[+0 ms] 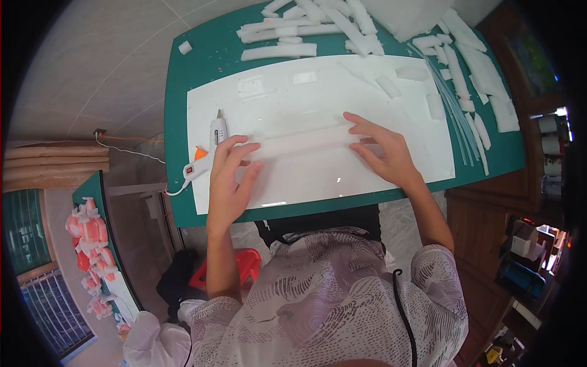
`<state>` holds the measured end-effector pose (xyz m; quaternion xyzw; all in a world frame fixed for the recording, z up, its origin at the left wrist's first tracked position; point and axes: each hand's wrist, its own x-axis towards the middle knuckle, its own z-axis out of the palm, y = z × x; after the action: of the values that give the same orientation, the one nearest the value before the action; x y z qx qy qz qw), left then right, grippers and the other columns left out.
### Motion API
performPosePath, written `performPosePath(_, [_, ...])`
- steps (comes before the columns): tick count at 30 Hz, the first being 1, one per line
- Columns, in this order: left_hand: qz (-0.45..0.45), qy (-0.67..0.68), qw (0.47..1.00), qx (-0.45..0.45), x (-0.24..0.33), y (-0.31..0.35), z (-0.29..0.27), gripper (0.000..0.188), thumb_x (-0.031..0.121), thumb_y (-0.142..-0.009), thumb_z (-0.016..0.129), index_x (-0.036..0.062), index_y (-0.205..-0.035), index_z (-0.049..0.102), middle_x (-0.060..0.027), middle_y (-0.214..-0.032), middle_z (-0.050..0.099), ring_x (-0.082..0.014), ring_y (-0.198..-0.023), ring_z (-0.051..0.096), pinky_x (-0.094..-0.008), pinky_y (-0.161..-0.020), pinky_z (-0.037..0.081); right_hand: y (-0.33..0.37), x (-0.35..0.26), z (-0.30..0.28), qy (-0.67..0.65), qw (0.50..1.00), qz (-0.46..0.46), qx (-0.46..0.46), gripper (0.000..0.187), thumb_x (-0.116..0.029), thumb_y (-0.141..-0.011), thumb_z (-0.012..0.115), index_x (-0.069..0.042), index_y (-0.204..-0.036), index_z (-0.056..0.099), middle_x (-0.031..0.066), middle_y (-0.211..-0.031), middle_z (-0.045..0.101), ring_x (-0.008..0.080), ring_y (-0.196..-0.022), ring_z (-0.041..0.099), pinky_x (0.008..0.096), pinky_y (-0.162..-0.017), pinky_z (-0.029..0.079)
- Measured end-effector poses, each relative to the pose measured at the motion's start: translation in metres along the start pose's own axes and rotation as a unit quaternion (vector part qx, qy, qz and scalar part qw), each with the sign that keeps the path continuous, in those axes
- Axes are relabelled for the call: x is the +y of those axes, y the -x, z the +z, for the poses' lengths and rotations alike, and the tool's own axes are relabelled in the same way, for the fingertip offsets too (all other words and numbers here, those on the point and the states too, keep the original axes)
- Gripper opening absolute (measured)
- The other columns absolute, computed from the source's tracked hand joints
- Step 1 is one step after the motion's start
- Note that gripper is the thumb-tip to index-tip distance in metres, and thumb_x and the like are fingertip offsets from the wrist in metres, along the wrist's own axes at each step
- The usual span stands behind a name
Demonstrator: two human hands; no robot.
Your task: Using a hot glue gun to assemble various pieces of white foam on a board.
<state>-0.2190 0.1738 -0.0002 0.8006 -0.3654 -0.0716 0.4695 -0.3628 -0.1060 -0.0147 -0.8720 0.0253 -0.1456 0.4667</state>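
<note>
A long white foam strip (pixel 306 139) lies crosswise on the glossy white board (pixel 293 183), between my two hands. At its left end is my left hand (pixel 231 177), fingers apart, with fingertips touching or very near the strip and the thumb standing away from it. My right hand (pixel 386 150) is at the other end, its fingers spread, index finger raised and thumb low beside the tip. Neither hand is wrapped round the strip. Just left of my left hand rests a white glue gun (pixel 217 131) with an orange trigger, partly hidden by that hand.
Several white foam pieces (pixel 278 51) are piled along the far edge of the green table (pixel 177 79). More foam strips (pixel 489 79) and thin translucent sticks (pixel 455 116) lie at the right. A red stool (pixel 247 263) stands below; pink-and-white items (pixel 92 244) cover a side table.
</note>
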Motion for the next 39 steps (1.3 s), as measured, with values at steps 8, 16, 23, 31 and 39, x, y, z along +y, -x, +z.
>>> performPosePath(8, [0.030,-0.101,0.991,-0.081,0.008,-0.007,-0.008,0.069,0.002,-0.071,0.080,0.0096,-0.134,0.054,-0.0122,-0.142,0.046,-0.0289,-0.119,0.052,-0.0377,-0.093,0.048,-0.007,0.005,-0.005,-0.178,0.980,0.084,0.008,0.037,0.001,-0.088,0.064,-0.002,-0.124,0.060,0.0109,-0.132,0.061,0.0115,-0.096,0.065,0.0240,-0.081,0.052])
performPosePath(16, [-0.006,-0.075,0.994,-0.075,-0.001,-0.005,-0.007,0.078,0.003,-0.071,0.081,0.0090,-0.140,0.047,-0.0132,-0.137,0.051,-0.0308,-0.126,0.048,-0.0390,-0.095,0.048,-0.003,0.008,-0.011,-0.292,0.943,0.141,-0.072,0.059,-0.003,-0.080,0.073,-0.002,-0.135,0.051,0.0107,-0.138,0.053,0.0153,-0.113,0.053,0.0315,-0.097,0.044])
performPosePath(23, [0.025,-0.026,0.998,-0.050,0.000,-0.005,-0.010,0.079,0.003,-0.068,0.082,0.0067,-0.139,0.048,-0.0128,-0.133,0.056,-0.0273,-0.122,0.054,-0.0371,-0.096,0.048,-0.003,-0.016,-0.018,-0.069,0.989,0.108,-0.077,0.076,-0.008,-0.070,0.082,-0.012,-0.139,0.050,0.0066,-0.142,0.049,0.0250,-0.125,0.048,0.0397,-0.102,0.045])
performPosePath(31, [0.020,0.024,0.998,-0.063,-0.003,0.000,-0.012,0.083,0.000,-0.065,0.083,0.0050,-0.140,0.047,-0.0136,-0.135,0.056,-0.0247,-0.125,0.053,-0.0371,-0.098,0.045,0.000,-0.018,-0.019,-0.063,0.993,0.093,-0.039,0.076,-0.009,-0.067,0.084,-0.011,-0.137,0.052,0.0077,-0.139,0.053,0.0256,-0.129,0.049,0.0424,-0.100,0.047])
performPosePath(39, [0.047,0.034,0.998,-0.014,-0.002,0.003,-0.012,0.072,0.006,-0.067,0.084,0.0075,-0.132,0.054,-0.0107,-0.129,0.061,-0.0259,-0.112,0.059,-0.0352,-0.088,0.049,0.005,-0.023,-0.021,-0.044,0.996,0.068,-0.032,0.071,-0.008,-0.069,0.084,-0.010,-0.134,0.054,0.0093,-0.137,0.054,0.0256,-0.124,0.053,0.0371,-0.098,0.050])
